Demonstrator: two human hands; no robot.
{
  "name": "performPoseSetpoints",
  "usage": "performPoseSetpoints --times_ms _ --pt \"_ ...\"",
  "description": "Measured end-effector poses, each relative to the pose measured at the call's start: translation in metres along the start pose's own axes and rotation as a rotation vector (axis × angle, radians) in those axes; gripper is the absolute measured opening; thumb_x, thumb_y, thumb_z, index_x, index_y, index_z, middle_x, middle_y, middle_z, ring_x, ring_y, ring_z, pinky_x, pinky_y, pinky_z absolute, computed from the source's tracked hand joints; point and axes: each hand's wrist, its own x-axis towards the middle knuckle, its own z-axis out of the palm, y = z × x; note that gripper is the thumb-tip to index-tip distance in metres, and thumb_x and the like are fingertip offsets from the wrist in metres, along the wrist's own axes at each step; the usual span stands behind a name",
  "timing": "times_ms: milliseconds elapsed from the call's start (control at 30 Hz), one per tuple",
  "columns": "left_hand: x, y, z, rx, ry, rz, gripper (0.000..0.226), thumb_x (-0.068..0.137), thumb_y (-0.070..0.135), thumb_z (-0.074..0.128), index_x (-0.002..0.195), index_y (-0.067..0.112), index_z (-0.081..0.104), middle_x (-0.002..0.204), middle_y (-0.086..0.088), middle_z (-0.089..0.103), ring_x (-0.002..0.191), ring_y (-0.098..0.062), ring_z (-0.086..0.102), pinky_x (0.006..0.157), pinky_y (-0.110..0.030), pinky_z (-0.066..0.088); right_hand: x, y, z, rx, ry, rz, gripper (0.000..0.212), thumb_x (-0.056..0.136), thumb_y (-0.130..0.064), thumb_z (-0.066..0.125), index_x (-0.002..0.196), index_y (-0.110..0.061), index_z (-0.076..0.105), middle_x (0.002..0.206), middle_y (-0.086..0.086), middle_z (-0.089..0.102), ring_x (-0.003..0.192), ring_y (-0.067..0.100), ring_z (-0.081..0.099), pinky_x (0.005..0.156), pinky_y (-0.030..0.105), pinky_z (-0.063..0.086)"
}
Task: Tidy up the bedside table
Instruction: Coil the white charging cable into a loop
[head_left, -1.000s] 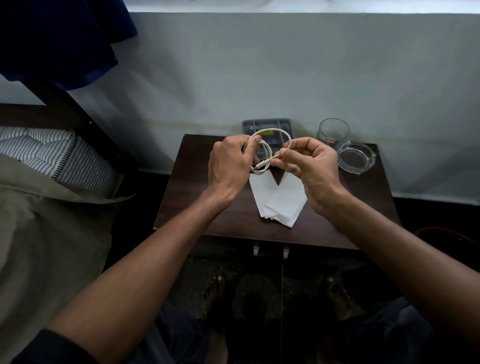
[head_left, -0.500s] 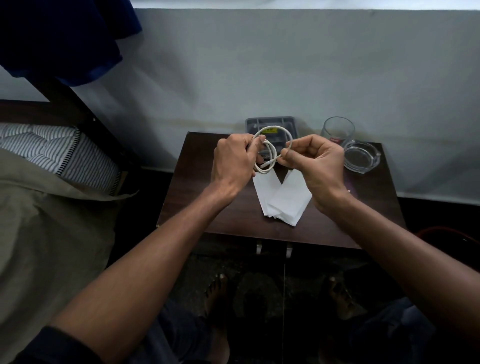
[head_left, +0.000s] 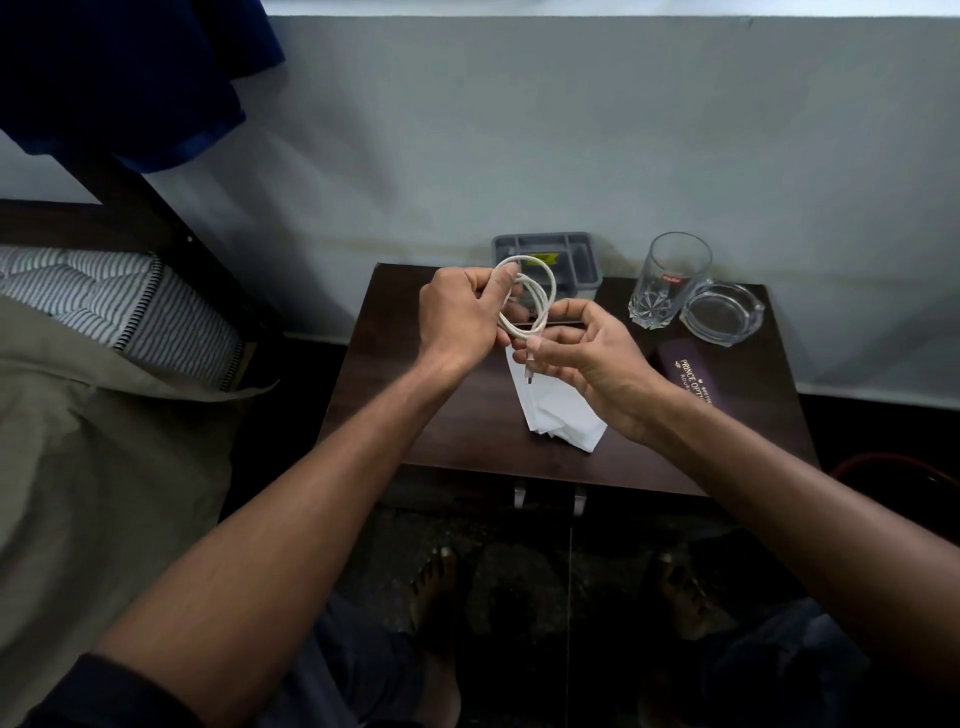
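Note:
A white cable (head_left: 540, 296) is wound into a small coil above the dark wooden bedside table (head_left: 415, 415). My left hand (head_left: 460, 314) pinches the coil at its left side. My right hand (head_left: 582, 356) holds the cable's loose end, and the metal plug hangs down from its fingers. Under my hands a pile of white papers (head_left: 563, 415) lies on the table, partly hidden by my right hand. Behind the coil, against the wall, stands a grey compartment tray (head_left: 582, 254).
A clear drinking glass (head_left: 667, 278) and a glass ashtray (head_left: 722, 312) stand at the table's back right. A dark purple spectacle case (head_left: 685, 371) lies by my right wrist. A bed with a striped pillow (head_left: 104, 306) is at the left. My bare feet are below.
My right hand has dropped lower and drawn the cable's plug end down out of the coil. The spectacle case has come into view beside it. The left hand keeps its hold on the coil.

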Motion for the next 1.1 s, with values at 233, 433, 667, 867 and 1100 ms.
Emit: performPoseSetpoints --times_ms 233,433,667,867,1100 --pt "0.014 -0.011 -0.017 0.050 0.021 -0.068 0.036 0.104 0.044 0.062 0.090 0.020 0.084 0.073 0.004 0.081 0.044 -0.006 0.066 0.054 -0.017 0.050 -0.004 -0.019 -0.007 -0.218 -0.055 0.251 0.034 0.087 0.015 0.072 0.109 -0.007 0.057 0.096 0.024 0.079 0.084 0.027 0.078 0.060 0.022 0.059" --pt "0.019 -0.019 -0.011 -0.046 -0.002 -0.189 0.033 0.108 0.040 0.056 0.086 0.028 0.078 0.075 0.002 0.081 0.053 -0.010 0.072 0.054 -0.022 0.049 0.007 -0.007 -0.001 -0.148 0.163 0.273 0.031 0.087 0.012 0.071 0.105 -0.010 0.061 0.102 0.021 0.082 0.088 0.027 0.083 0.064 0.026 0.062" --pt "0.017 -0.027 -0.007 0.003 -0.082 -0.199 0.027 0.106 0.038 0.059 0.092 0.025 0.079 0.081 -0.001 0.082 0.070 -0.013 0.080 0.065 -0.028 0.061 0.016 -0.010 0.010 0.166 0.155 0.298 0.009 0.095 0.009 0.060 0.100 0.004 0.065 0.092 0.025 0.076 0.075 0.030 0.081 0.059 0.024 0.063" --pt "0.025 -0.041 -0.006 -0.237 -0.047 -0.365 0.018 0.103 0.020 0.069 0.089 0.011 0.075 0.086 -0.012 0.080 0.061 -0.015 0.074 0.070 -0.029 0.064 0.024 0.010 0.012 -0.098 0.178 0.305 0.017 0.099 0.007 0.054 0.105 0.001 0.069 0.113 0.025 0.077 0.098 0.035 0.078 0.070 0.036 0.067" --pt "0.030 -0.052 0.000 -0.337 0.113 -0.465 0.016 0.098 0.012 0.075 0.084 0.009 0.069 0.085 -0.015 0.076 0.065 -0.025 0.077 0.055 -0.024 0.062 0.042 0.013 0.037 -0.167 0.156 0.350 0.030 0.099 0.000 0.054 0.117 -0.012 0.075 0.112 0.003 0.072 0.102 0.022 0.066 0.099 0.049 0.053"
